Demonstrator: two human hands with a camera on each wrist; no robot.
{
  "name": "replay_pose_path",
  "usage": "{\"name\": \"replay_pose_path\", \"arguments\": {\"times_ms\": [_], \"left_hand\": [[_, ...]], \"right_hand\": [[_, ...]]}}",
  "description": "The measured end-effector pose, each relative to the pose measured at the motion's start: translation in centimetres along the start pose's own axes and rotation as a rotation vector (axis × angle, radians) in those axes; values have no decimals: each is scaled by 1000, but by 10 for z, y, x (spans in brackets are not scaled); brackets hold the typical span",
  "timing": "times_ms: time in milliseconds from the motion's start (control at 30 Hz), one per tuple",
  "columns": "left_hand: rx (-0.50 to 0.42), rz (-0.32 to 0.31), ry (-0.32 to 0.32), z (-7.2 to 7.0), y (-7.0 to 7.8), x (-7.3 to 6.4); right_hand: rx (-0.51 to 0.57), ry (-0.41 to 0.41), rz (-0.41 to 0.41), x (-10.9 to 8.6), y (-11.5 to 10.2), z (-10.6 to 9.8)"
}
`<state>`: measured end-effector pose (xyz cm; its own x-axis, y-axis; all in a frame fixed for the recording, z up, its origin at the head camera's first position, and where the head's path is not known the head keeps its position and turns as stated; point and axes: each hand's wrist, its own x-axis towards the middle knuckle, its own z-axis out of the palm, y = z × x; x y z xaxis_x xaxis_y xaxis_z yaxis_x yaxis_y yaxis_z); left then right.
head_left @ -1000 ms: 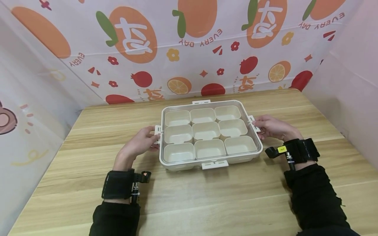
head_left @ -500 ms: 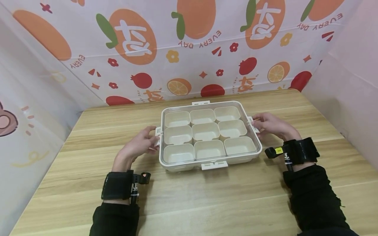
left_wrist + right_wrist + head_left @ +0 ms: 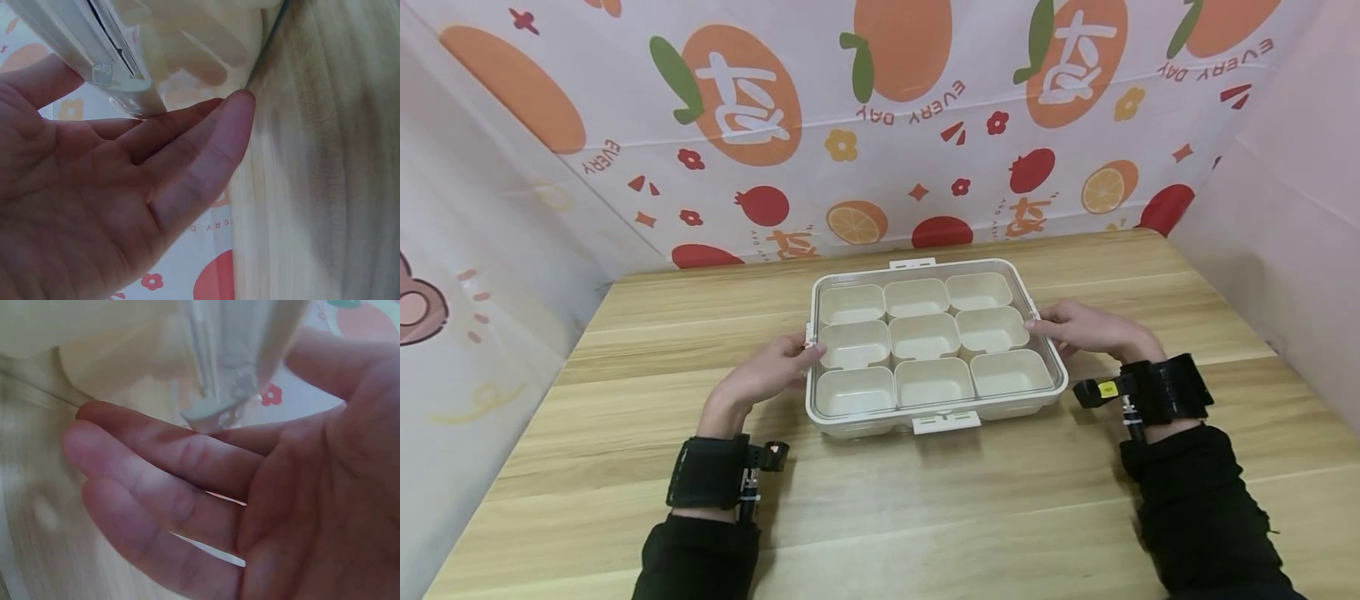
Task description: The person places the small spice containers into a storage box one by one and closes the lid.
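A cream storage box (image 3: pixel 857 428) with a clear lid stands on the wooden table, holding several small cream cups (image 3: pixel 925 335) in rows. My left hand (image 3: pixel 766 372) grips its left side, thumb on the lid's rim and fingers below. At the opposite side my right hand (image 3: pixel 1093 327) holds the box the same way. In the left wrist view the fingers (image 3: pixel 194 156) reach under the lid edge beside the box wall; in the right wrist view the fingers (image 3: pixel 144 475) do likewise. The front latch (image 3: pixel 946 422) sticks outward, as does the back latch (image 3: pixel 912 263).
The wooden table (image 3: pixel 970 508) runs back to a fruit-print cloth (image 3: pixel 895 150). Pale cloth walls stand on the left and right. Each wrist wears a black strap (image 3: pixel 709 472) with a small camera.
Both thumbs have moved inward onto the lid's rim. The side latches, which stuck outward before, now look folded down or covered by the hands. The box stays in place.
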<state>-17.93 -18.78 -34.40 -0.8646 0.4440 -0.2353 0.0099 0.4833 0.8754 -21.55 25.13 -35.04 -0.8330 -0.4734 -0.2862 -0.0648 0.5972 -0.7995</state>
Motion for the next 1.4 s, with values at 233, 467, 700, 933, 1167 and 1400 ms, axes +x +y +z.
{"name": "replay_pose_path", "arguments": {"times_ms": [233, 467, 700, 933, 1167, 1400], "left_hand": [[11, -5, -8, 2, 1, -1], [4, -2, -13, 1, 2, -1], [8, 23, -20, -1, 1, 1], [-2, 21, -30, -2, 1, 2], [-18, -19, -33, 1, 2, 0], [1, -31, -25, 0, 3, 0]], "right_hand": [[-6, -13, -14, -2, 1, 4], [-21, -18, -32, 0, 0, 0], [-31, -20, -31, 2, -2, -1], [-20, -20, -26, 3, -2, -1], [2, -29, -22, 2, 0, 2], [-13, -27, -28, 2, -1, 0]]}}
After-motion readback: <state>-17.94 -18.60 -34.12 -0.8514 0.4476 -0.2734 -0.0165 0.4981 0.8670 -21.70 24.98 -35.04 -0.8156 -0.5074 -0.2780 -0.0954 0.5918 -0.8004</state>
